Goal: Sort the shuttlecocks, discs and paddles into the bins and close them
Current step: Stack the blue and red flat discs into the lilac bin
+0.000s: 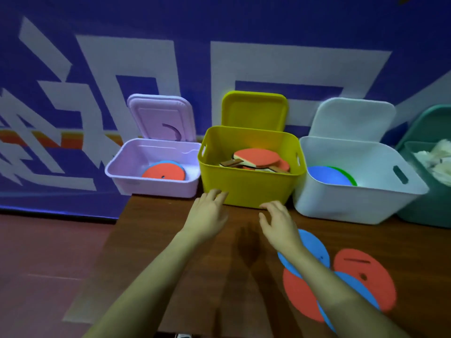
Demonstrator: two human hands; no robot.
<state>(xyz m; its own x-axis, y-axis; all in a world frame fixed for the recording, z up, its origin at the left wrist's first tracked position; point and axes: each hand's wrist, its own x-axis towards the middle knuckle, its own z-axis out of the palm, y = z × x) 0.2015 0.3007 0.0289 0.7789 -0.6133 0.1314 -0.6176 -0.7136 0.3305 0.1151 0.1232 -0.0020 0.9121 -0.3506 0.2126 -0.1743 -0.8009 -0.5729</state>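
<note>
Lying nearest on the brown bench are four loose foam discs in an overlapping cluster at the right: a blue disc, a red disc below it, a red slotted disc to the right and another blue disc tucked partly under it. The right forearm crosses over this cluster and hides part of it.

Further on, the left hand and the right hand hover side by side, palms down, fingers spread and relaxed, holding nothing. The left fingertips reach the front wall of the yellow bin; whether they touch it I cannot tell. The right hand sits just short of the same wall.

Four bins stand in a row at the back edge, all with lids raised against the blue printed wall banner. The lilac bin holds a red disc on a blue one. The yellow bin holds a pile of red-faced paddles; their number is unclear. The white bin holds a blue disc over a green one. The teal bin, cut by the frame edge, holds white feathered shuttlecocks, too bunched to count.
</note>
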